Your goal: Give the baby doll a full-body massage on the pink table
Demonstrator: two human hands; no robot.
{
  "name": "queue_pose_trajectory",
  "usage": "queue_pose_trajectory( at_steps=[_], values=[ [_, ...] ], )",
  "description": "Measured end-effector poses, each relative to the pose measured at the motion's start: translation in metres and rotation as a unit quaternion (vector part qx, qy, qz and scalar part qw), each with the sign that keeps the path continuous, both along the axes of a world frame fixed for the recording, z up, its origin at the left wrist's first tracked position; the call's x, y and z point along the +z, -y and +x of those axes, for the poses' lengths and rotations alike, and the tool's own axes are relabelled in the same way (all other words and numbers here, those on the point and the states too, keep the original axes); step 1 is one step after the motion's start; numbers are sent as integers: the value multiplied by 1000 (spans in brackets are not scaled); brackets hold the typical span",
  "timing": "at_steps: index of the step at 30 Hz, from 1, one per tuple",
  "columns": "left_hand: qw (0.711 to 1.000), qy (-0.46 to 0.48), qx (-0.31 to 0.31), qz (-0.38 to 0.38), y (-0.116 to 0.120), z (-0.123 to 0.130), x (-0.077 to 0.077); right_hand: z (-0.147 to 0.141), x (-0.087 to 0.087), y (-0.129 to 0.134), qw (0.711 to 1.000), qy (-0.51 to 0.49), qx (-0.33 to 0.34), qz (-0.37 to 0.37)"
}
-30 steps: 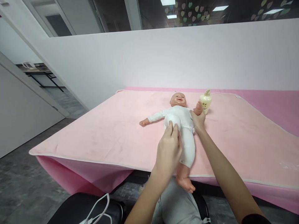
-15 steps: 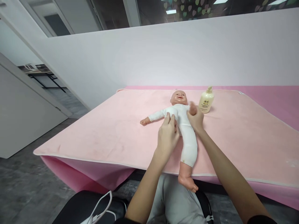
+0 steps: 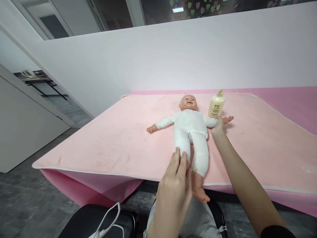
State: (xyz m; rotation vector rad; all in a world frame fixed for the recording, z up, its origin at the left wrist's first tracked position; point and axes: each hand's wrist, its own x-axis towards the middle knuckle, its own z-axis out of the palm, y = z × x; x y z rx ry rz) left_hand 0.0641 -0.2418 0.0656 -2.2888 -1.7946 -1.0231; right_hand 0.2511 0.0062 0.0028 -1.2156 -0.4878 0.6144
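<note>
A baby doll (image 3: 190,120) with a white cloth body lies on its back on the pink blanket (image 3: 119,138), head away from me and its feet at the near edge. My left hand (image 3: 177,185) is around the doll's lower leg on the left side, hiding that foot. At the doll's outstretched arm on the right, my right hand (image 3: 218,127) grips the forearm near the wrist. Just behind that hand stands a pale yellow pump bottle (image 3: 216,104).
A white wall (image 3: 153,59) rises behind the table. Below the table's front edge, a black seat (image 3: 99,221) with a white cable (image 3: 109,219) is at the lower left. A door (image 3: 27,122) stands at the far left.
The doll's leg on the left has come down from its bent position with my left hand. Its arm on the right now lies stretched outward, and my right hand has moved right with it.
</note>
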Motion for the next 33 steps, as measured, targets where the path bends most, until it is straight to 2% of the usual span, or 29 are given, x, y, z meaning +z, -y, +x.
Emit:
queue_pose_trajectory(
  at_steps=[2, 4, 5, 7, 8, 9, 10, 11, 13, 14, 15, 17, 19, 20, 21, 23, 26, 27, 29, 30, 31, 32, 33],
  values=[
    [1000, 12, -6, 4, -27, 2, 1, -8, 7, 7, 1000, 2, -8, -7],
    [1000, 28, 7, 4, -68, 7, 4, -20, 13, 17, 991, 128, 43, 16],
    [999, 30, 8, -4, -89, 9, 4, -27, 16, 22, 970, 225, 87, 31],
    [999, 26, 9, -43, -125, 13, 4, -38, 18, 30, 896, 406, 171, 52],
    [998, 25, 10, -54, -136, 14, 4, -41, 19, 32, 863, 460, 200, 61],
    [998, 25, 8, -57, -141, 14, 4, -42, 18, 33, 848, 480, 214, 66],
    [998, 25, 4, -54, -140, 14, 4, -42, 18, 33, 858, 463, 213, 66],
    [999, 28, 1, -46, -133, 14, 4, -40, 17, 31, 887, 412, 199, 57],
    [999, 37, 2, -22, -101, 11, 3, -32, 16, 25, 959, 242, 146, 22],
    [999, 41, 3, -11, -80, 8, 1, -26, 15, 20, 983, 145, 111, -1],
    [999, 44, 3, -2, -58, 6, -2, -20, 14, 15, 995, 53, 76, -24],
    [999, 39, 2, 6, -16, -1, -11, -7, 12, 7, 994, -91, 28, -61],
    [999, 35, 12, 8, 9, -8, -21, 3, 11, 3, 984, -161, 2, -80],
    [999, 34, 18, 7, 13, -11, -24, 5, 10, 3, 982, -168, -7, -84],
    [999, 37, 22, 8, 11, -14, -26, 5, 11, 4, 984, -157, -14, -81],
    [998, 52, 30, 14, -8, -15, -24, -2, 13, 9, 995, -89, -20, -50],
    [995, 85, 45, 29, -61, -7, -14, -22, 17, 22, 995, 97, 17, 36],
    [995, 91, 39, 25, -80, -2, -12, -29, 17, 26, 981, 181, 51, 56],
    [995, 98, 14, -8, -111, 8, -11, -39, 17, 33, 923, 352, 141, 70],
    [995, 94, -3, -25, -121, 12, -11, -41, 17, 35, 890, 412, 182, 71],
    [995, 91, -16, -36, -127, 14, -12, -42, 16, 36, 871, 440, 207, 72],
    [995, 89, -28, -42, -127, 14, -12, -40, 16, 35, 874, 431, 211, 71],
    [994, 91, -36, -41, -121, 13, -11, -38, 15, 33, 898, 389, 193, 66]
  ],
)
